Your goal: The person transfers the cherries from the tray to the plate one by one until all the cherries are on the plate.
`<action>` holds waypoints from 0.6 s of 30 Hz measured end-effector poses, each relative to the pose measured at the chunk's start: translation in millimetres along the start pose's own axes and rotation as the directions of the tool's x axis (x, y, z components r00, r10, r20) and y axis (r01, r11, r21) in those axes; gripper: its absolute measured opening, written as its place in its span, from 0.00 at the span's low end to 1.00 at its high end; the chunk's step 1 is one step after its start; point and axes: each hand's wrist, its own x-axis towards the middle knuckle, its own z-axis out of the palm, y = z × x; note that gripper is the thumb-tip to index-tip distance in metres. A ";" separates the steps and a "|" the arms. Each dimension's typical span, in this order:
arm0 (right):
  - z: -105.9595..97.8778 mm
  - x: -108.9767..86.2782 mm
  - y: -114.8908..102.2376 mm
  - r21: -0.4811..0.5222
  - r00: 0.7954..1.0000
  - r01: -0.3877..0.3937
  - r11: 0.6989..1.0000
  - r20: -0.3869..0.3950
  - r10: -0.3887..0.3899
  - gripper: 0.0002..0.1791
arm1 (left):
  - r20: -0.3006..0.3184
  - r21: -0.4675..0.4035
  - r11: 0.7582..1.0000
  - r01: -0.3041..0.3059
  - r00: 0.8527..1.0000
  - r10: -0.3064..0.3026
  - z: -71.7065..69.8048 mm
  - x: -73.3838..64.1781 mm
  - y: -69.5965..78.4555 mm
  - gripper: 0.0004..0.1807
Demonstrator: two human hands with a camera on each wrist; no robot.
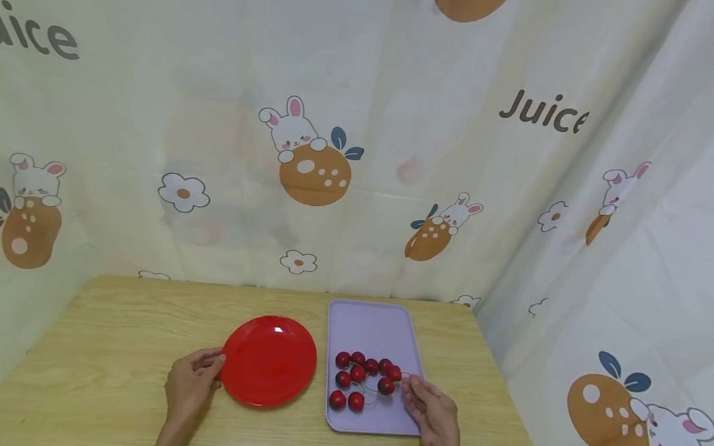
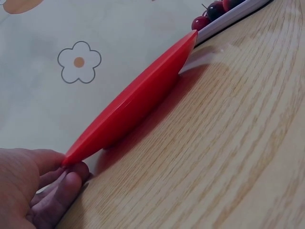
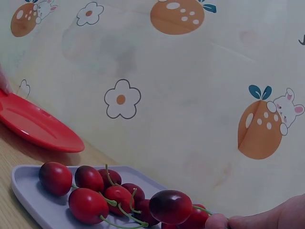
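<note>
When seen from the head, reaches in from the lower edge with both bare forearms. Grips the left rim of the plate (image 1: 269, 363) between thumb and fingers of the left hand (image 1: 192, 381); holds the right hand (image 1: 432, 410) over the right edge of the tray (image 1: 370, 326), beside the cherries (image 1: 358, 374). Shows a glossy, round, red plate just left of a pale purple, round-cornered tray, both on the wood-grained counter (image 1: 114, 352), before a printed cloth (image 1: 234, 129).

From the left wrist, shows the same grasp on the rim, and the plate edge-on: shallow, narrowing to a smaller base. Hides the plate's upper face; cuts off the hand at left and the tray at top.

From the right wrist, pinches a thin green stem (image 3: 202, 209) between fingertips, apparently joined to the foremost dark cherry (image 3: 170, 206). Shows shiny skins, deep red shading to near black. Crops most of the right hand; cannot tell raised from resting for that dark cherry.
</note>
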 end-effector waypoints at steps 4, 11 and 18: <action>1.4 0.9 -0.2 0.013 1.000 0.002 1.000 0.012 -0.002 0.09 | -0.005 0.007 1.000 -0.006 1.000 0.006 -0.1 0.6 -0.5 0.16; 6.8 -0.8 0.7 0.024 0.999 -0.004 1.000 0.034 0.003 0.08 | -0.007 -0.013 1.000 -0.004 1.000 0.004 0.3 1.2 -1.8 0.16; 15.7 -4.8 3.8 0.015 0.995 0.031 0.999 0.089 -0.032 0.12 | -0.005 -0.043 0.999 -0.022 1.000 0.022 0.4 0.9 -1.6 0.15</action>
